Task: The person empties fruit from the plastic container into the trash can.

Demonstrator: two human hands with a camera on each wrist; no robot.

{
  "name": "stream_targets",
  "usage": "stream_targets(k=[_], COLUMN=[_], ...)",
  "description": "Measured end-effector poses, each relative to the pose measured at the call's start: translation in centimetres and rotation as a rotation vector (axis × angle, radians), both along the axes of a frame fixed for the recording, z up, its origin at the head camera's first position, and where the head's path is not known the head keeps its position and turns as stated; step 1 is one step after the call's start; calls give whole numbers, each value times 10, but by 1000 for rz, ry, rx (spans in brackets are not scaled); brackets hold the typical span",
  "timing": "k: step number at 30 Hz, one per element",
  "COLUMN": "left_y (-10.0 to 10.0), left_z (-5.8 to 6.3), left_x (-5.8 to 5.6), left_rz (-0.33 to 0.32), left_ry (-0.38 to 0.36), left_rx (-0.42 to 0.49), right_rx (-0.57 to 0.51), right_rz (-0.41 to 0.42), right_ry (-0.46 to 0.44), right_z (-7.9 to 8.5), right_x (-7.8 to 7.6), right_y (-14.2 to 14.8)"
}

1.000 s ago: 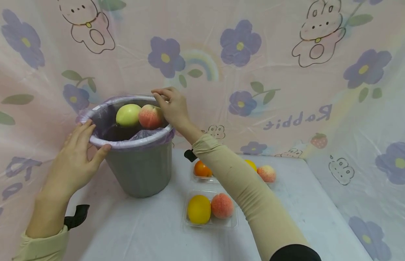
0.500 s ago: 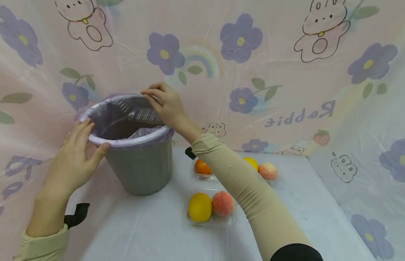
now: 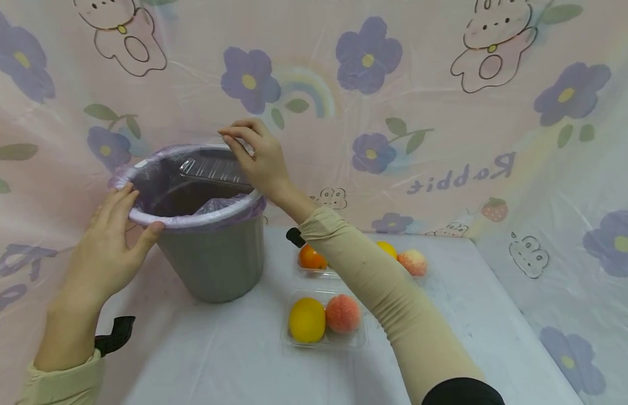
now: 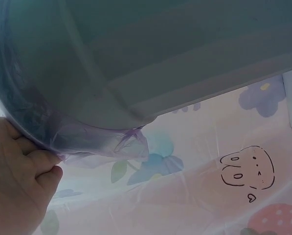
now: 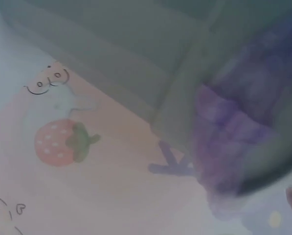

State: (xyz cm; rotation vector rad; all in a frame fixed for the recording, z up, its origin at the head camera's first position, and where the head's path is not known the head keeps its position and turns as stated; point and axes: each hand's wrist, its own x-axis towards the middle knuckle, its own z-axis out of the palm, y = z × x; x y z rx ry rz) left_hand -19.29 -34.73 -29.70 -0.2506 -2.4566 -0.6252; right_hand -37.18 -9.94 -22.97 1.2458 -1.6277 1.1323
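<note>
The right hand (image 3: 260, 157) is pinching a clear tray (image 3: 212, 171) tilted beneath it inside the gray bin (image 3: 217, 259), the left hand (image 3: 103, 247) is resting thumb-spread on the rim (image 3: 202, 222), and the right sleeve (image 3: 384, 287) is partly hiding the rear fruit tray (image 3: 319, 273).

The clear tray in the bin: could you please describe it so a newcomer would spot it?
Find the grey bin on the white table, then look inside its purple-lined mouth. Below the right hand is the ribbed clear tray; unlike the front fruit tray on the table, it shows no fruit.
</note>
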Motion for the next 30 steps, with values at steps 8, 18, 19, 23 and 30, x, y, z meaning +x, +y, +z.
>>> stream_targets(k=[8,18,19,23,30], left_y=[0,1,1,0,2], left_z=[-1,-2,-3,-4,-3], left_x=[0,3,4,5,2], left_rz=[-5,-5,-3,4,-1], left_ry=[6,-30,-31,-22,-11], left_rx=[6,29,32,39,33], right_rx=[-114,-293,-309,-372,-439], right_rz=[38,184,183,173,129], right_ry=[-79,-276,-293,-339,-407], right_z=[17,22,20,11,-6], right_x=[11,27,28,31,38], right_y=[17,56,61,82,131])
